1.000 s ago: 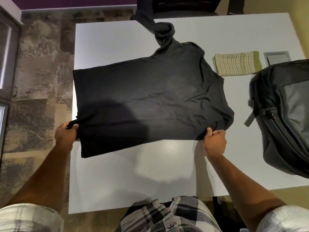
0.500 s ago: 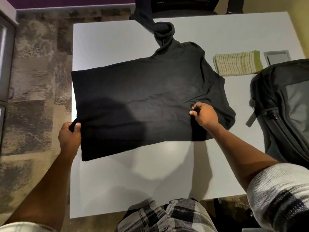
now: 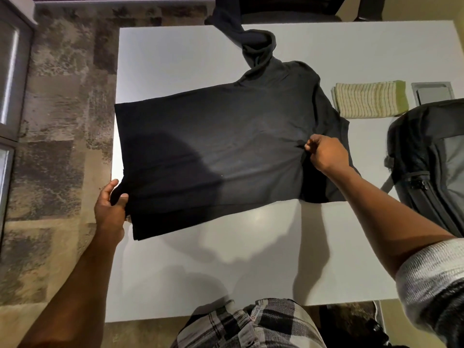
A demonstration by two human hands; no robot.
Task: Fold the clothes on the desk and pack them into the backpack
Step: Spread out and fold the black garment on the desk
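Observation:
A black long-sleeved shirt (image 3: pixel 213 151) lies spread across the white desk (image 3: pixel 226 267), its hem hanging a little over the left edge. One sleeve (image 3: pixel 253 41) trails off the far edge. My left hand (image 3: pixel 110 204) grips the shirt's near left corner at the desk's edge. My right hand (image 3: pixel 326 154) pinches the cloth near the shirt's right side, with a fold of fabric bunched beneath it. A dark grey backpack (image 3: pixel 431 167) lies on the desk's right side, its zip facing me.
A folded green-striped cloth (image 3: pixel 369 99) lies at the back right, next to a grey cable hatch (image 3: pixel 426 91) in the desk. A dark chair (image 3: pixel 288 6) stands behind the far edge. Patterned carpet (image 3: pixel 57 121) runs along the left.
My right hand has moved from the shirt's near right corner up and inward over the cloth, carrying that edge with it. My left hand stays at the left corner.

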